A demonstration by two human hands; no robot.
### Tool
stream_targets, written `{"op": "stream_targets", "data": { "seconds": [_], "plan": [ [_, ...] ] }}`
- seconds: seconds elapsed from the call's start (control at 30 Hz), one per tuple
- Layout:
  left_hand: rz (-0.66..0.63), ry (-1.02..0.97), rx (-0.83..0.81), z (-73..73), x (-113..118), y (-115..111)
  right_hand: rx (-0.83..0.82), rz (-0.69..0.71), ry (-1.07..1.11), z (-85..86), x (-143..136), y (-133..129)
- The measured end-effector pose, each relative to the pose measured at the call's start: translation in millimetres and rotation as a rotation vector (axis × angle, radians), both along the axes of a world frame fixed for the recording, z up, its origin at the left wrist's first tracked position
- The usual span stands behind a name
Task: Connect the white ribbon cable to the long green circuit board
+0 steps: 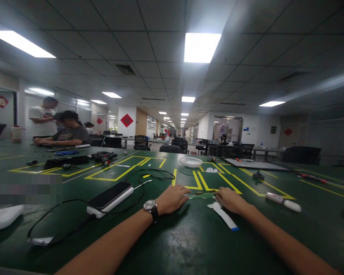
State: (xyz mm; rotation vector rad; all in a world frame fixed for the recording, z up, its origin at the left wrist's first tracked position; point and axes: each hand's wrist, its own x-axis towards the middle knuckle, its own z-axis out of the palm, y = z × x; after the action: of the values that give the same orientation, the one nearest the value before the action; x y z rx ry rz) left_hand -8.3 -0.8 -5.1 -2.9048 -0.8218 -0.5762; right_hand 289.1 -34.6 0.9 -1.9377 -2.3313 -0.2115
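Note:
Between my two hands lies a thin green, partly see-through strip, low over the green tabletop; its exact kind is too small to make out. My left hand, with a watch on the wrist, has its fingers closed at the strip's left end. At the right end, the curled fingers of my right hand pinch it. Just below my right hand rests a flat white strip with a blue end. Beyond the hands stands a round white plastic basket.
Left of my hands, a phone lies on a white block beside a looping black cable. A pinkish-white cylinder and a white rounded piece lie at right. Yellow tape marks the table. Two people are at far left.

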Motion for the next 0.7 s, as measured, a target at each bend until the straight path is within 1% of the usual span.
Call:
{"op": "stream_targets", "data": {
  "seconds": [0.07, 0.13, 0.23, 0.33, 0.7],
  "plan": [
    [-0.01, 0.016, 0.009, -1.4, 1.4, -0.1, -0.003, -0.095, -0.025, -1.9, 10.3, 1.8],
    [-0.016, 0.032, 0.018, -2.8, 2.5, -0.2, 0.001, -0.122, -0.009, -5.2, 15.7, 4.8],
    [-0.019, 0.055, 0.013, -4.9, 3.0, -0.1, 0.008, -0.106, 0.033, -10.7, 20.8, 10.0],
    [-0.011, 0.083, -0.003, -6.8, 3.0, -0.1, -0.017, -0.079, 0.074, -12.7, 25.9, 12.5],
    [-0.015, 0.103, -0.031, -8.7, 2.7, -0.4, -0.132, -0.07, 0.102, -1.3, 27.0, 7.0]
  ]
}}
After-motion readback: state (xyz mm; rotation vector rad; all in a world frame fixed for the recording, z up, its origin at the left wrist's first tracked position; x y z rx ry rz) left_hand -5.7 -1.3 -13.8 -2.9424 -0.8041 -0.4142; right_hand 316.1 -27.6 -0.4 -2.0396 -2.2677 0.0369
